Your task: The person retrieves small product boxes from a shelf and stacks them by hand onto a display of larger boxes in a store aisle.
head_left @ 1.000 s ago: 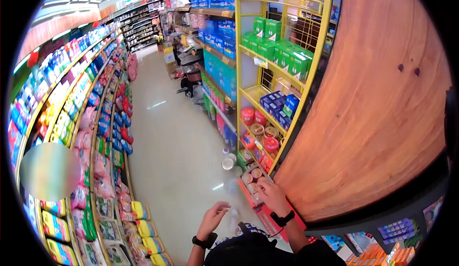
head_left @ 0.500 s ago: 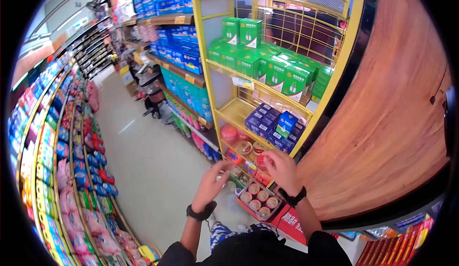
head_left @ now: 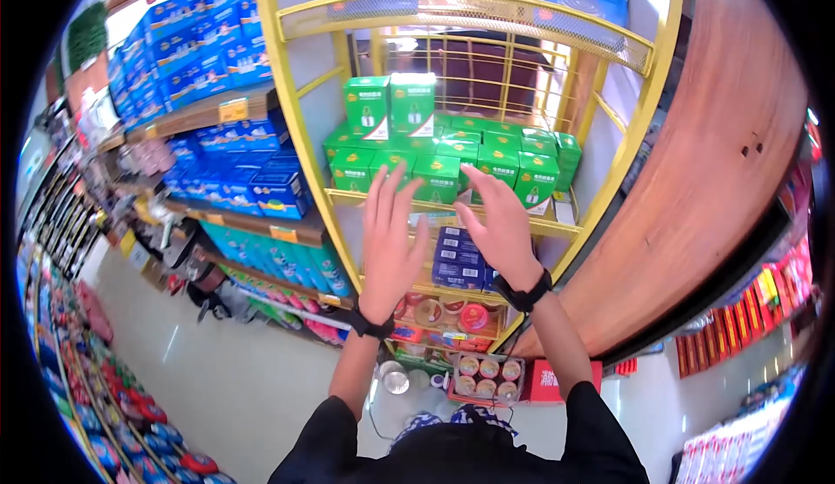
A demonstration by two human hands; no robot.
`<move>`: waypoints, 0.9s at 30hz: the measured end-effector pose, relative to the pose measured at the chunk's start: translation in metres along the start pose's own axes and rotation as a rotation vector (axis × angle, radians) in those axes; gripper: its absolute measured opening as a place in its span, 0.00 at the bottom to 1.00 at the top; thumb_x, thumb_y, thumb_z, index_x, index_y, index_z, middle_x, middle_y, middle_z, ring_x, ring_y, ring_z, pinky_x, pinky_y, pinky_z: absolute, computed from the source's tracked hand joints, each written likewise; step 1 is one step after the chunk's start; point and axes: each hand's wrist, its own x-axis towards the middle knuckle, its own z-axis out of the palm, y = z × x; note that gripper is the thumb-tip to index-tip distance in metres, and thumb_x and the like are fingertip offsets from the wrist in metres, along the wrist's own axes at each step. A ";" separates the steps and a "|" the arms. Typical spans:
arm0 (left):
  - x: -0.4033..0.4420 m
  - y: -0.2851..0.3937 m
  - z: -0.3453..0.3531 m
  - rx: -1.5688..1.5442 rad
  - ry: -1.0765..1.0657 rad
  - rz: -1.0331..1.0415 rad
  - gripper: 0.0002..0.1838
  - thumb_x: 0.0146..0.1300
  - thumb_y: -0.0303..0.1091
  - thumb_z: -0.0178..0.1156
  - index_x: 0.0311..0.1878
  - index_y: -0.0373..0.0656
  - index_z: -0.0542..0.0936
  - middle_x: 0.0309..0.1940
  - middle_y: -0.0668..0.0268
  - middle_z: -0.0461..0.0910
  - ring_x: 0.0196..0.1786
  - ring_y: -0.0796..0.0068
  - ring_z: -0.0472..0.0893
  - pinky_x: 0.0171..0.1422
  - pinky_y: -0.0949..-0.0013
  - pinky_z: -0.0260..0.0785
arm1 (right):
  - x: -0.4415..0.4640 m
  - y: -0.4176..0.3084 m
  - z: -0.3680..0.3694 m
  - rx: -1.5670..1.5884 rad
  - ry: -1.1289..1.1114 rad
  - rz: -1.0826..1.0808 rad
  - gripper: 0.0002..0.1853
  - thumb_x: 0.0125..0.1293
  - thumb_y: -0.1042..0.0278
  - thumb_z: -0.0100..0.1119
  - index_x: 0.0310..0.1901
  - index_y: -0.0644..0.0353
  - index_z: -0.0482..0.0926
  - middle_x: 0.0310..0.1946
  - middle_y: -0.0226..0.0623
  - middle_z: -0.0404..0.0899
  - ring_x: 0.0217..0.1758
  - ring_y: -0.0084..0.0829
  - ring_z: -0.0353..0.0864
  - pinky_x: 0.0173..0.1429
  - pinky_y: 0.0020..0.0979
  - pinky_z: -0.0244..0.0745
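Both hands are raised in front of a yellow metal rack [head_left: 286, 75]. My left hand [head_left: 389, 240] has its fingers spread and holds nothing, in front of the lower left green boxes. My right hand [head_left: 503, 223] is also empty, thumb apart from the fingers, at the middle of the same row. Several green boxes [head_left: 500, 167] stand packed on that shelf, with two more green boxes [head_left: 411, 106] stacked upright on top at the left. I cannot tell whether any fingertip touches a box. Behind my right wrist, navy boxes [head_left: 457, 258] sit one shelf lower.
Round tubs [head_left: 472, 316] fill the low shelf. On the floor stand a tray of lidded cups [head_left: 489, 367] and a red box [head_left: 545, 384]. Blue packs [head_left: 204, 36] line the left shelving. A curved wooden panel [head_left: 696, 145] borders the rack on the right.
Both hands have risen from the low shelves to the green boxes, and their fingers have spread. The view has turned, so the rack now appears more upright and central.
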 end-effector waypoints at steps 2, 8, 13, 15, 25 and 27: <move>0.007 -0.014 0.013 0.027 -0.030 0.018 0.28 0.70 0.28 0.64 0.74 0.39 0.74 0.80 0.53 0.68 0.86 0.44 0.60 0.87 0.42 0.53 | 0.006 -0.005 0.013 -0.056 -0.027 0.028 0.32 0.69 0.64 0.70 0.74 0.51 0.75 0.52 0.44 0.83 0.54 0.51 0.84 0.56 0.48 0.81; 0.014 -0.034 0.035 0.113 -0.071 0.058 0.31 0.69 0.31 0.64 0.76 0.40 0.73 0.82 0.54 0.66 0.86 0.45 0.59 0.89 0.35 0.46 | 0.013 -0.020 0.029 -0.129 -0.043 0.197 0.31 0.69 0.67 0.72 0.74 0.49 0.78 0.49 0.45 0.84 0.47 0.50 0.86 0.51 0.45 0.82; 0.017 -0.035 0.032 0.124 -0.076 0.079 0.33 0.70 0.30 0.63 0.78 0.43 0.72 0.83 0.55 0.65 0.87 0.46 0.60 0.90 0.33 0.45 | 0.018 -0.022 0.032 -0.104 0.032 0.215 0.28 0.68 0.70 0.73 0.70 0.49 0.82 0.49 0.45 0.87 0.46 0.47 0.88 0.50 0.42 0.83; 0.022 -0.031 0.029 0.078 -0.064 0.084 0.34 0.70 0.30 0.63 0.79 0.44 0.72 0.82 0.53 0.66 0.87 0.45 0.59 0.90 0.32 0.44 | 0.017 -0.021 0.029 -0.094 0.094 0.194 0.28 0.68 0.70 0.73 0.70 0.48 0.82 0.48 0.44 0.87 0.48 0.48 0.88 0.49 0.44 0.83; -0.026 0.041 0.021 -0.539 -0.036 0.146 0.32 0.66 0.17 0.65 0.74 0.41 0.74 0.80 0.43 0.67 0.77 0.43 0.76 0.76 0.49 0.74 | -0.056 -0.064 -0.064 -0.277 0.251 0.029 0.29 0.64 0.75 0.77 0.68 0.50 0.86 0.55 0.45 0.88 0.48 0.44 0.92 0.49 0.39 0.87; -0.046 0.064 0.020 -0.552 -0.086 0.166 0.29 0.64 0.16 0.67 0.69 0.42 0.78 0.78 0.44 0.71 0.70 0.47 0.82 0.69 0.53 0.80 | -0.101 -0.060 -0.084 -0.257 0.214 0.128 0.28 0.62 0.77 0.78 0.65 0.55 0.87 0.53 0.46 0.88 0.47 0.46 0.90 0.48 0.38 0.86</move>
